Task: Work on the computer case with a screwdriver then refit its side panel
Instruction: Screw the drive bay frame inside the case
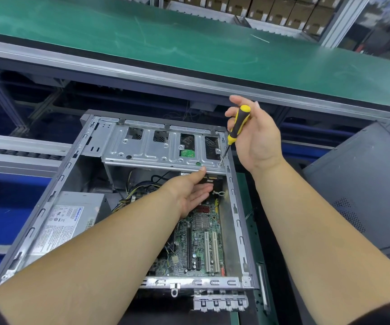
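An open grey computer case lies on its side in front of me, its motherboard and power supply exposed. A silver drive cage spans the far end. My right hand holds a yellow and black screwdriver upright, its tip resting on a screw at the cage's right front corner. My left hand reaches into the case under the cage's front edge, fingers spread, thumb touching the cage lip. The dark grey side panel lies to the right of the case.
A green conveyor belt with an aluminium rail runs across the back. Roller tracks sit at left. Cardboard boxes are stacked at top right. Yellow and black cables run inside the case by the power supply.
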Demonstrator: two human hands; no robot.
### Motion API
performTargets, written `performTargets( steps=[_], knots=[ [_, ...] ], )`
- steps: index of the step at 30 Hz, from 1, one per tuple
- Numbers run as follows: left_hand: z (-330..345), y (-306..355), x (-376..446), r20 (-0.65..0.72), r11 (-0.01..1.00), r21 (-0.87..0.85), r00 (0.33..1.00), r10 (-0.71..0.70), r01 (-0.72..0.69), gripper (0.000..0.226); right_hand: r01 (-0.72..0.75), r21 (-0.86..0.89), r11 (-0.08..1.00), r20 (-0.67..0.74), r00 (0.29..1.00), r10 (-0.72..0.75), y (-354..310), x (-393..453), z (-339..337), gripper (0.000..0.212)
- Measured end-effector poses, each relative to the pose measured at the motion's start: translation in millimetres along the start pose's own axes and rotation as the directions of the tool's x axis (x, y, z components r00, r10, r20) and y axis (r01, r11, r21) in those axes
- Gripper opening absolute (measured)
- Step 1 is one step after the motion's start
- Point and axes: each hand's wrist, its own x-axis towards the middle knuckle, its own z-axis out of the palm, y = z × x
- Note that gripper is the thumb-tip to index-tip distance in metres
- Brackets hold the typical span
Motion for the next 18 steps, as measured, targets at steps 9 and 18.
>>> performTargets(
  steps=[9, 18],
  knots=[
    [-0.2, 0.4, 0.3, 0.0, 1.0, 0.004, 1.0, -0.003, 0.003, 0.032, 0.032, -0.202, 0.979, 0.027, 0.999, -0.027, 2.0, 0.4, -2.2, 0.01],
    [-0.1, 0.6, 0.1, 0.002, 1.0, 0.002, 1.0, -0.005, 0.005, 0.033, 0.019, -0.097, 0.995, 0.012, 1.0, -0.018, 1.5, -2.9, -2.4, 0.033]
  ],
)
